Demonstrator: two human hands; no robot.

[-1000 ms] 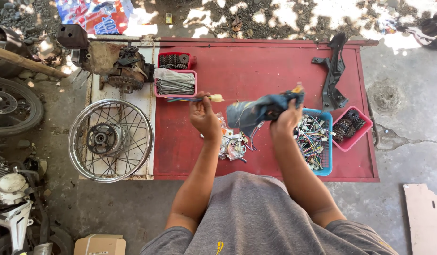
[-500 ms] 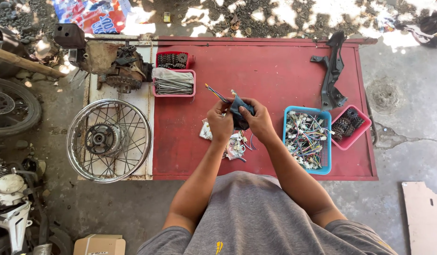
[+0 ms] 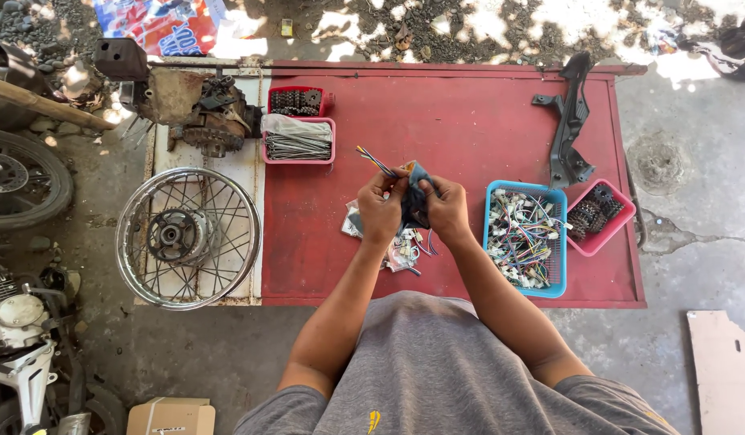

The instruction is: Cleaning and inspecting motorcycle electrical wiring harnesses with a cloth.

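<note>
Both hands [image 3: 413, 208] lower now, dark cloth [image 3: 413, 200] bunched, clear of blue tray [image 3: 556, 242]

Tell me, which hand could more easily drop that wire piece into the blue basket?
Probably the right hand. It sits on the side nearer the blue basket, while the left hand pinches the wire bundle on the far side, with the cloth between them.

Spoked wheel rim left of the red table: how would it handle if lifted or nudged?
The silver spoked wheel rim lies flat on a white panel, so it probably won't roll unless stood on edge. Its metal hub and many spokes suggest it is rigid and fairly heavy. The thin spokes offer easy grips but might bend.
</note>
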